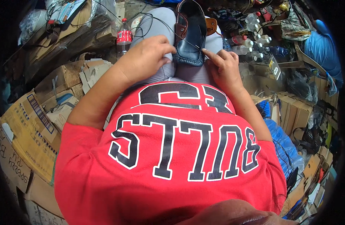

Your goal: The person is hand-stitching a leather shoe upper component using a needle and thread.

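Observation:
A black leather shoe (188, 56) with brown side straps rests between my knees, its toe toward me. Gathered stitching runs round the toe. My left hand (150, 56) is closed at the left edge of the toe, thumb and fingertips close together; what they pinch is too small to make out. At the right edge my right hand (225, 65) has its index fingertip against the shoe, the other fingers curled and the thumb hidden. A thin pale line, perhaps a needle or thread, lies near that fingertip. Dark thread (157, 18) loops over my left knee toward the shoe.
A cola bottle (124, 36) with a red cap stands left of my knee. Several small bottles (242, 49) cluster on the right. Flattened cardboard (32, 123) covers the left side; a blue plastic bag (279, 140) and cardboard pieces (292, 112) lie at right.

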Demonstrator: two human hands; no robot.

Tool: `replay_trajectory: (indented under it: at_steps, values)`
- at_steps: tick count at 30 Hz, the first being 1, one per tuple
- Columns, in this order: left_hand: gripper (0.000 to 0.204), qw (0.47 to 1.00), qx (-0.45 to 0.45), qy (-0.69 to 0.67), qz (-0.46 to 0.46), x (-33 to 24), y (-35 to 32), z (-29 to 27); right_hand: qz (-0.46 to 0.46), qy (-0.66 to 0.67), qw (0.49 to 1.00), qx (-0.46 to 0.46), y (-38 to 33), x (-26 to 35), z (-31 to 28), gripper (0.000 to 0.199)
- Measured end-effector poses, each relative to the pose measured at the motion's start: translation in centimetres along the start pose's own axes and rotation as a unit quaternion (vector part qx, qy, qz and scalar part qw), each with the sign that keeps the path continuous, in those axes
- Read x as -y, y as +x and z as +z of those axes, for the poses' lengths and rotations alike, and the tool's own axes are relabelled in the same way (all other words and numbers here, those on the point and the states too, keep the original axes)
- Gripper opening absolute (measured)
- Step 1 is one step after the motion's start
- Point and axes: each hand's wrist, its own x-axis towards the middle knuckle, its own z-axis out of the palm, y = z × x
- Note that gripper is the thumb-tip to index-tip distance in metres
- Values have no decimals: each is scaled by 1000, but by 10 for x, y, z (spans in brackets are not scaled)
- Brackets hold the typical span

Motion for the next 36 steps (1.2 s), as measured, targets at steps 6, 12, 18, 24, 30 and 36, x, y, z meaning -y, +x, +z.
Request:
replay_trajectory:
  at_steps: [6, 12, 18, 24, 30, 36]
  values:
    - [10, 987, 68, 144, 10, -9, -9, -9, -6, -14, 1000, -16, -4, 2, 2, 37]
    - [4, 968, 88, 215, 93, -6, -11, -17, 1, -2, 1000, -15, -4, 1, 1, 37]
    - [8, 977, 3, 201, 70, -2, -2, -13, 3, -15, 1000, -13, -4, 2, 1, 35]
    - [7, 981, -76, 171, 51, 1, 16, 21, 33, 38, 998, 35, 2, -3, -6, 34]
    - [12, 988, -109, 93, 64, 10, 31, 32, 84, 168, 976, 113, 16, -31, -14, 32]
    - [17, 991, -99, 57, 67, 17, 36, 36, 63, 217, 960, 168, 33, -53, -18, 51]
